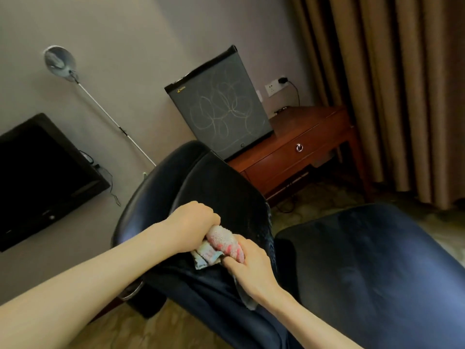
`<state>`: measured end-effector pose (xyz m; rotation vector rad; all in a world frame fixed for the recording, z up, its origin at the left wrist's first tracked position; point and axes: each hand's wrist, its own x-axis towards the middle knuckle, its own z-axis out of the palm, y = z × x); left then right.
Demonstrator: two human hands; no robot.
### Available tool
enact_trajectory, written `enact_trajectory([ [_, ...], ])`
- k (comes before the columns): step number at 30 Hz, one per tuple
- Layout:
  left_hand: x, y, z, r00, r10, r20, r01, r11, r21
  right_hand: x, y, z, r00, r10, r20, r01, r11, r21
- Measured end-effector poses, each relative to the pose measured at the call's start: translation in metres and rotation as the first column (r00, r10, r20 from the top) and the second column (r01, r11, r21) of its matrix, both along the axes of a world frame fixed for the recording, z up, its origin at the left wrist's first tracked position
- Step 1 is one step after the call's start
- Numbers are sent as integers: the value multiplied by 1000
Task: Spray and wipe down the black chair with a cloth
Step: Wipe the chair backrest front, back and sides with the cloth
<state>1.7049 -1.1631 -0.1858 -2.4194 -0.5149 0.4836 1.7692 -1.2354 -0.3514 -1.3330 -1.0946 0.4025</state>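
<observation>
With fingers of left hand (192, 222) and right hand (251, 263) curled on the bunched cloth (221, 241), fold to a flat face, then wipe the black chair (221, 182) in overlapping strokes.

cloth (218, 244) between both hands over chair (221, 187), fridge (221, 107) on desk (302, 147) behind, footstool (377, 260) right

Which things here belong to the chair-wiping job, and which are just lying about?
Job: chair; cloth, gripped by left hand and right hand.
Lying about: fridge, desk, TV, lamp, curtain.
</observation>
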Motion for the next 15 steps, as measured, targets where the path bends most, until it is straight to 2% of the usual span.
enact_trajectory([
  [6, -42, -42, -4, 987, -26, 160, 22, 999, 24, -23, -34, -3, 996, -56, 70, 54, 998, 32],
  [10, -62, -52, -20, 968, -104, 230, 90, 994, 70, -35, -47, -12, 995, -66, 80, 60, 995, 78],
  [15, -56, -57, -37, 980, -111, 163, 98, 992, 85, -30, -47, -26, 999, -46, 5, 46, 994, 97],
])
